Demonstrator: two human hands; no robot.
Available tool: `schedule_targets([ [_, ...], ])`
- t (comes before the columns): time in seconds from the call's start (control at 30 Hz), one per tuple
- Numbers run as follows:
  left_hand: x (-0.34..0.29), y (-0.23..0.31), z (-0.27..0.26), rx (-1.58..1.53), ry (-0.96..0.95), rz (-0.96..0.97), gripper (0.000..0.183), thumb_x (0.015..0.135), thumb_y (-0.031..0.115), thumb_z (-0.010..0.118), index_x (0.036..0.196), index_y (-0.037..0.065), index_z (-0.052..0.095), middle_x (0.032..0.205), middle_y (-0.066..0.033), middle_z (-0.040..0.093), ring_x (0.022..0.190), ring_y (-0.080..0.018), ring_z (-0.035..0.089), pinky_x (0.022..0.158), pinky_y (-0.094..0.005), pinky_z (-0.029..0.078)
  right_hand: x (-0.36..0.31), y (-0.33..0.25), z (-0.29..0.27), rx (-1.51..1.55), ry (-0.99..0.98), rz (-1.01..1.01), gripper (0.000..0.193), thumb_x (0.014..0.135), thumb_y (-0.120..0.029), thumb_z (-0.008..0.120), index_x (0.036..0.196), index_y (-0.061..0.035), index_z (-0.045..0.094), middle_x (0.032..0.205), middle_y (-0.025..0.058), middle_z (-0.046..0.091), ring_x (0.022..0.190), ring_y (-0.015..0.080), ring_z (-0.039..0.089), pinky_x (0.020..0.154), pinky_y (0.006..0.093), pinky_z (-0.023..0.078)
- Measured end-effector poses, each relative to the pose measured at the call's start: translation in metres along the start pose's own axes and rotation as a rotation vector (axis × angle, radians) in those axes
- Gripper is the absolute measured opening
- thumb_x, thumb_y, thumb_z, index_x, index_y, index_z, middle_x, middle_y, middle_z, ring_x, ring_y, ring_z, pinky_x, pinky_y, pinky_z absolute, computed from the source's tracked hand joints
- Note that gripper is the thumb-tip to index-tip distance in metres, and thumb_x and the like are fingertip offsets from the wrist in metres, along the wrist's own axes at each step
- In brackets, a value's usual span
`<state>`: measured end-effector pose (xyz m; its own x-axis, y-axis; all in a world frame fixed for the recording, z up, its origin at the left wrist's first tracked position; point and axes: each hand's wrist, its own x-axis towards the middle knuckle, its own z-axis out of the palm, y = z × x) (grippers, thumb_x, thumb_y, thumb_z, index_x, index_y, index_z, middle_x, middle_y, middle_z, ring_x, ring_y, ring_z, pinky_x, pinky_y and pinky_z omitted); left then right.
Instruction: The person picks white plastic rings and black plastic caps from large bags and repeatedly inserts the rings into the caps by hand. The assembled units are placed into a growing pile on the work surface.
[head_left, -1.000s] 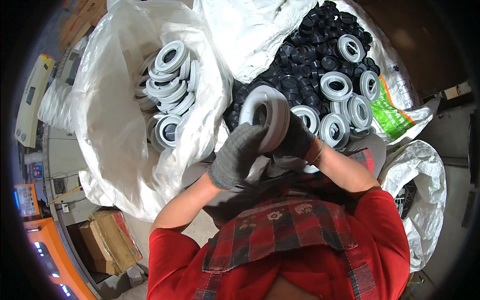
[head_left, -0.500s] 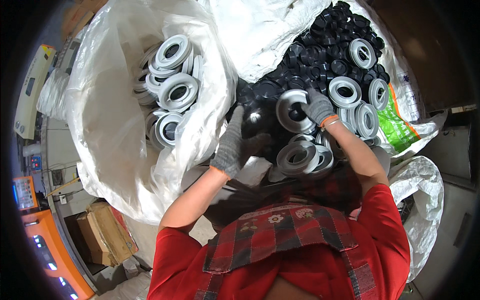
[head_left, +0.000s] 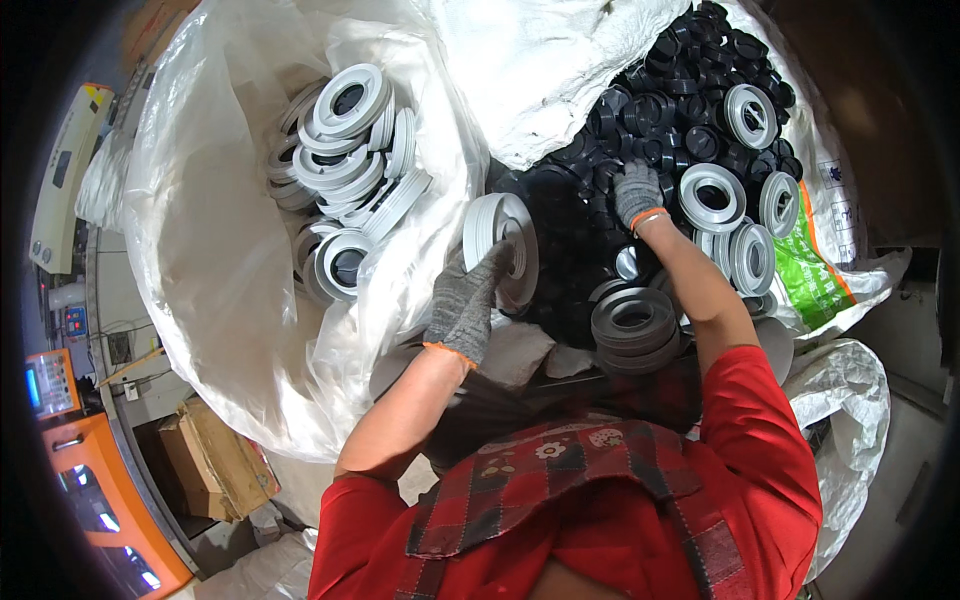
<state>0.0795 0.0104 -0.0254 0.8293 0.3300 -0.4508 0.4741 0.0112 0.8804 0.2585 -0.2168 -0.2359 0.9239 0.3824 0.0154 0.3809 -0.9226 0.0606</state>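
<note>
My gloved left hand (head_left: 468, 305) is closed round a grey plastic ring (head_left: 500, 248), tilted on edge beside the clear bag's rim. In the black caps (head_left: 690, 80) at upper right, my gloved right hand (head_left: 637, 195) has its fingers bent down and together. What is under its fingertips is hidden. Near my body, a stack of grey rings (head_left: 634, 345) lies below that hand. More grey rings (head_left: 712, 198) lie on the caps to its right. Inside the clear plastic bag (head_left: 215, 290) on the left is a pile of grey rings (head_left: 350, 100).
White sacking (head_left: 510, 70) covers the far middle. A green and white sack (head_left: 800, 265) edges the caps on the right. Cardboard boxes (head_left: 215, 460) and an orange machine (head_left: 105, 510) stand at lower left.
The left hand has taken hold of a grey ring, now nearer the bag. The right hand no longer touches a ring and has moved slightly onto the caps. The pile in the bag has more rings.
</note>
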Motion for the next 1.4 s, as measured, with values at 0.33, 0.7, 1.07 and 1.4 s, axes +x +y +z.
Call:
schedule_targets([
  [0.33, 0.0, -0.027, -0.003, -0.652, -0.297, -0.151, 0.034, 0.086, 0.017, 0.065, 0.115, 0.001, 0.057, 0.103, -0.0083, 0.063, 0.091, -0.0174, 0.061, 0.08, -0.0307, 0.05, -0.105, -0.081, -0.173, 1.464, 0.146, -0.362, 0.04, 0.079, -0.015, 0.068, 0.115, -0.0034, 0.055, 0.11, 0.0159, 0.061, 0.107, 0.0263, 0.059, 0.09, 0.0345, 0.049],
  [0.7, -0.032, -0.027, -0.008, -0.324, -0.468, -0.1, 0.031, 0.086, 0.023, 0.067, 0.11, 0.003, 0.063, 0.101, -0.0054, 0.065, 0.086, -0.0125, 0.061, 0.077, -0.027, 0.051, -0.15, -0.081, -0.228, 0.807, 0.338, -0.517, 0.059, 0.067, -0.034, 0.078, 0.112, -0.0044, 0.054, 0.099, 0.0188, 0.06, 0.092, 0.0365, 0.059, 0.083, 0.045, 0.047],
  [1.07, -0.091, -0.002, -0.004, -0.019, -0.563, 0.505, 0.073, 0.081, 0.017, 0.071, 0.142, 0.004, 0.033, 0.131, -0.0144, 0.047, 0.116, -0.0215, 0.05, 0.096, -0.0369, 0.042, -0.163, -0.09, -0.188, 1.963, -0.074, -0.358, 0.051, 0.08, -0.012, 0.068, 0.127, -0.0052, 0.049, 0.121, 0.0098, 0.056, 0.109, 0.0214, 0.056, 0.095, 0.0343, 0.046],
  [1.4, -0.068, -0.024, -0.053, 0.701, -0.32, 1.113, 0.054, 0.074, 0.005, 0.069, 0.126, 0.005, 0.052, 0.115, -0.0175, 0.058, 0.108, -0.0352, 0.056, 0.098, -0.0432, 0.041, -0.154, -0.083, -0.178, 1.597, -0.231, -0.356, 0.05, 0.084, -0.023, 0.066, 0.127, -0.0042, 0.048, 0.122, 0.0137, 0.057, 0.113, 0.0266, 0.055, 0.098, 0.0354, 0.042],
])
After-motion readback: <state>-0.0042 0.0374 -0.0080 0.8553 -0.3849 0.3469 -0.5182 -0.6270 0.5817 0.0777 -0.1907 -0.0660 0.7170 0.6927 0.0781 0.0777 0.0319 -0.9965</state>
